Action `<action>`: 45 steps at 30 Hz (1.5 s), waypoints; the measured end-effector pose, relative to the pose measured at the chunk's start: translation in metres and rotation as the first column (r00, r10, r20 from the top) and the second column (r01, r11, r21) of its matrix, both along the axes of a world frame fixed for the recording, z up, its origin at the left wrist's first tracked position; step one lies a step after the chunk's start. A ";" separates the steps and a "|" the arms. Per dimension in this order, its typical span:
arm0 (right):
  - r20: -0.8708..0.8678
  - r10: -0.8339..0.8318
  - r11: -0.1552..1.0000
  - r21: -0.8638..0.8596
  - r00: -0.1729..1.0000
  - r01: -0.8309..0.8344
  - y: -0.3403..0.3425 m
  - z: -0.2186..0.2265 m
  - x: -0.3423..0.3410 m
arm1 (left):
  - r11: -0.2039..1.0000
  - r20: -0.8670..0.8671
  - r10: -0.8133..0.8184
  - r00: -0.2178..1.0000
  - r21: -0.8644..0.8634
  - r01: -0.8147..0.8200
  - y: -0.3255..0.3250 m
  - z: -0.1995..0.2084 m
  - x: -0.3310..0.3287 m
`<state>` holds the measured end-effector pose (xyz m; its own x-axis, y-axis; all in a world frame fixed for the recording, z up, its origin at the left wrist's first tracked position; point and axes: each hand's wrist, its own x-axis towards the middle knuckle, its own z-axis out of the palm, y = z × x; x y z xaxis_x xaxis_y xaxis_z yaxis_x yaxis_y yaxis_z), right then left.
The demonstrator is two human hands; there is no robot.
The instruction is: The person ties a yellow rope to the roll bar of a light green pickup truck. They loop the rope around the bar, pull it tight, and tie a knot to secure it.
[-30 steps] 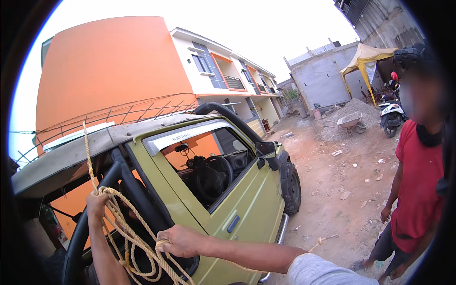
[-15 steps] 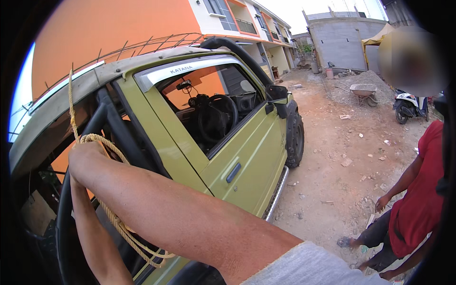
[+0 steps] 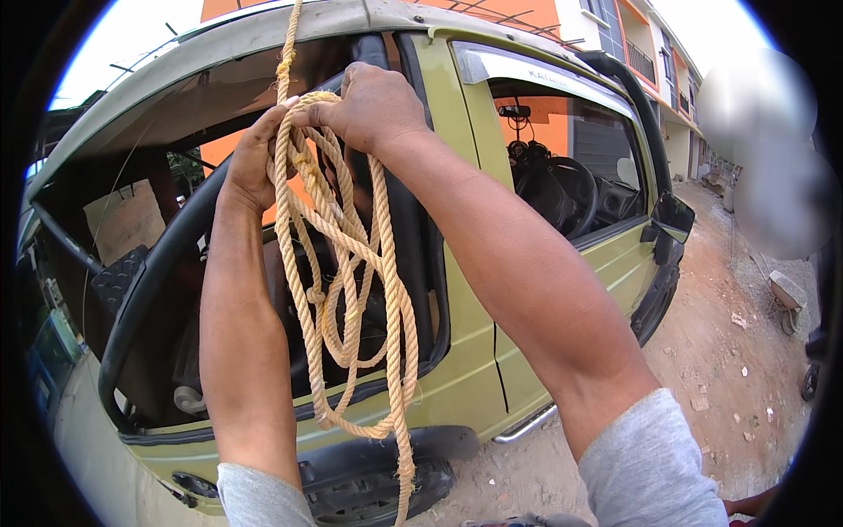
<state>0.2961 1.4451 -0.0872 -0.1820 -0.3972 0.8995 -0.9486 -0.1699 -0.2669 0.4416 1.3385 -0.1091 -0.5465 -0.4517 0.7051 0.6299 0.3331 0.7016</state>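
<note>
A bundle of tan twisted rope (image 3: 385, 255) hangs in long loops from my two raised hands. My left hand (image 3: 256, 158) grips the top of the loops from the left, its fingers closed round the strands. Close against it, my right hand (image 3: 373, 110) pinches the same rope, thumb and fingers pressed on the upper bend. From between the hands one strand runs straight up past the vehicle's roof edge. A loose end drops below the coil, and a knot shows partway down. Behind the rope stands a green off-road vehicle (image 3: 465, 325) with an open rear side.
A black tubular bar (image 3: 167, 263) slants across the vehicle's open side, left of my forearm. The roof (image 3: 237, 39) juts out above my hands. At right are a side mirror (image 3: 674, 218), dirt ground with rubble (image 3: 702, 351) and a wheelbarrow (image 3: 788, 290).
My view has swung left, so the hands and rope now sit near the middle. The full hanging coil has come into sight, and the person in red is almost out of view.
</note>
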 end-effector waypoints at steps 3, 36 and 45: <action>0.134 0.170 0.982 0.055 0.976 -0.178 -0.016 -0.004 -0.018 | 1.000 -0.002 -0.018 1.000 -0.012 0.018 -0.007 -0.001 -0.006; 0.256 0.566 0.824 -0.214 0.784 -0.525 0.073 -0.181 -0.047 | 0.789 0.240 0.576 0.782 -0.414 -0.454 0.003 0.010 0.018; 0.547 0.827 0.433 -0.473 0.131 -0.767 -0.099 -0.124 0.052 | 0.732 0.229 0.653 0.722 -0.435 -0.525 0.000 0.011 0.021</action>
